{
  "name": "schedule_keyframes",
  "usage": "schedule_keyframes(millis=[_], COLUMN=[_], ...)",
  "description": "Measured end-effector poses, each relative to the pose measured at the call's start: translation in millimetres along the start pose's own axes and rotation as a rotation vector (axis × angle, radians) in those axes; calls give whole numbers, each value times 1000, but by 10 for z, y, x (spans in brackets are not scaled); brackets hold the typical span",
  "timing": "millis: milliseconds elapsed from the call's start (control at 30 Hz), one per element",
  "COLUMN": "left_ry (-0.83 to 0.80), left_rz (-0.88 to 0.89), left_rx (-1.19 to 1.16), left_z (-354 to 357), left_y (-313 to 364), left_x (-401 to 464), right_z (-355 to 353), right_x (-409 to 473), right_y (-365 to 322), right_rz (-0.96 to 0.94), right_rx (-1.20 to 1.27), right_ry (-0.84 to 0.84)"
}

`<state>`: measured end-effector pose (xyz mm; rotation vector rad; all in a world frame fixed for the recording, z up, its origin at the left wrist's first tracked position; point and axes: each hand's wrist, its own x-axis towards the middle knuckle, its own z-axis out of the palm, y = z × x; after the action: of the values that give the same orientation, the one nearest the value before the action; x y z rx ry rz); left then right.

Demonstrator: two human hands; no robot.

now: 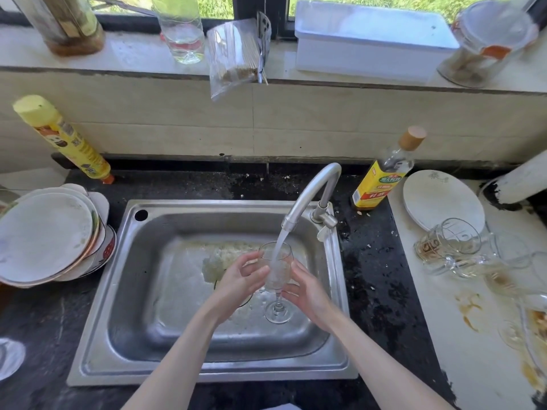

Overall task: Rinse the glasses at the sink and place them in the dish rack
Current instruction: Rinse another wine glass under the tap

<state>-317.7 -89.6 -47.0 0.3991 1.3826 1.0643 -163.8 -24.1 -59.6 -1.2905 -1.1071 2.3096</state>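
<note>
Wine glass (276, 267): held upright over the middle of the sink (124, 306), bowl directly beneath the tap (307, 196), so the running stream falls straight into the open mouth; the foot hangs clear above the sink floor, presumably to let overflow run off. Left hand (239, 279): reaching in from the lower left, fingers (247, 260) loosely curved and slightly spread, thumb and fingertips closed on the left side of the bowl. Right hand (307, 291): reaching in from the lower right, palm turned inward, fingers cupped against the right side of the bowl and upper stem, steadying it; the exact contact behind the glass cannot be told. Both forearms slope up toward the tap, wrists roughly level. Further glasses (453, 247): several, clear, lying and standing on the pale worktop (444, 335) to the right, some with brown residue, apparently awaiting rinsing. Stack of plates (50, 235): on the dark worktop left of the sink. Dish rack: not identifiable in view. Stage judged: rinse under way, placement not yet begun.
</note>
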Motion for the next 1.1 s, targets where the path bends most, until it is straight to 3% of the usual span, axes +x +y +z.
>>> schedule_keyframes(millis=[733,867,1000,1100], left_ry=[42,109,56,54], left_rz=[32,-120,-357,-450], left_rx=[78,208,221,147], left_z=[-29,15,4,2], left_y=[-37,-67,-204,-251], left_x=[11,11,27,8], right_z=[74,94,90,74], right_x=[65,12,-38,-35], right_y=[59,-28,-91,-65], right_rz=[42,279,589,620], right_rx=[-128,-185,-146,-158], right_ry=[72,-8,12,44])
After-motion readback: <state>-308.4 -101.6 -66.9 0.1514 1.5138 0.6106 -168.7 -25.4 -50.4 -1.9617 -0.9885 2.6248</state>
